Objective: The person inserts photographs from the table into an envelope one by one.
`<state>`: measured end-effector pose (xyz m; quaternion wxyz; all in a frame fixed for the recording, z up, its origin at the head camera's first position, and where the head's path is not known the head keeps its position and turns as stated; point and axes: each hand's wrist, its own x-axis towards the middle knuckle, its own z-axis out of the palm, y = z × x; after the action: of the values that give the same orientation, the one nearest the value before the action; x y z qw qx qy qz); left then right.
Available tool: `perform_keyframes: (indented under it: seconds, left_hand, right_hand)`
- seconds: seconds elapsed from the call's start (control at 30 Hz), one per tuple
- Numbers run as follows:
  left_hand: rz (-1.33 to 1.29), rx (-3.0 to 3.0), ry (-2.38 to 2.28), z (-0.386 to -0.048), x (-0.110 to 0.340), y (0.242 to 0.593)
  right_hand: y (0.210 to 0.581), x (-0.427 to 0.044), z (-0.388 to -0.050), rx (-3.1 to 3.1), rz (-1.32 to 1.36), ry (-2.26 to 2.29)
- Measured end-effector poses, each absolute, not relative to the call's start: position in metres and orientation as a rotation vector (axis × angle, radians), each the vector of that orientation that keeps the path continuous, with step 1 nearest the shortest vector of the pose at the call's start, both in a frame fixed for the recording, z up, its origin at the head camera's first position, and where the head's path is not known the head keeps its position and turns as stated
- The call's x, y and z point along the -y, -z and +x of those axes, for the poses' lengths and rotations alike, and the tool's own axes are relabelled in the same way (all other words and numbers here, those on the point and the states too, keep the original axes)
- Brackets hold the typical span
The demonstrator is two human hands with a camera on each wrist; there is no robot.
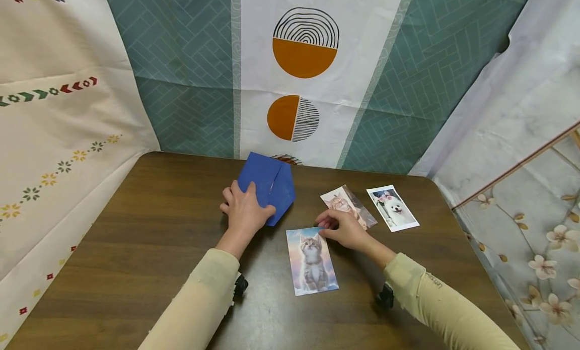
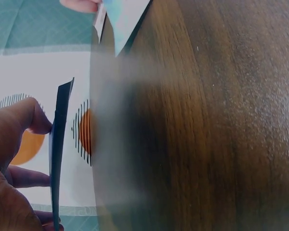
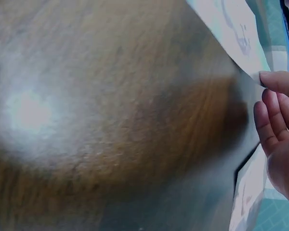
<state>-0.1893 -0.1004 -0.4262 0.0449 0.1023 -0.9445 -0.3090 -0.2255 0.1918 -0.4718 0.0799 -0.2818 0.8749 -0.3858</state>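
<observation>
My left hand (image 1: 244, 209) grips a blue envelope (image 1: 277, 186) from above, with the fingers toward its left side and the thumb on the right. Seen edge-on in the left wrist view, the envelope (image 2: 60, 144) appears raised off the table. With thumb and fingertips, my right hand (image 1: 346, 230) pinches the upper right corner of a kitten picture card (image 1: 312, 264). The right wrist view shows the thumb on that card's corner (image 3: 253, 62). Just beyond the right hand lies a cat picture (image 1: 340, 201) with a clear sleeve, partly covered by the hand.
A white dog picture card (image 1: 393, 208) lies at the back right of the brown wooden table (image 1: 136, 249). Patterned cloth (image 1: 181, 78) hangs behind the table's back edge, and more cloth hangs at both sides.
</observation>
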Motion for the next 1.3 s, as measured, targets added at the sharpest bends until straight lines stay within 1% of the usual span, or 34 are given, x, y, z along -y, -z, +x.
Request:
perform_keyframes:
  seconds: [0.23, 0.5, 0.93, 1.3]
  left_hand:
    - [0.317, 2.871, 0.944, -0.189, 0.101, 0.427]
    - [0.321, 2.875, 0.951, -0.188, 0.101, 0.426]
    - [0.342, 2.884, 0.954, -0.188, 0.101, 0.424]
    - [0.340, 2.877, 0.960, -0.187, 0.098, 0.422]
  right_hand:
    - [0.465, -0.190, -0.231, -2.532, -0.752, 1.298]
    - [0.453, -0.190, -0.238, -2.224, -0.561, 1.592]
    - [0.432, -0.197, -0.257, -2.169, -0.368, 1.626]
    - [0.434, -0.180, -0.277, -2.085, -0.309, 1.748]
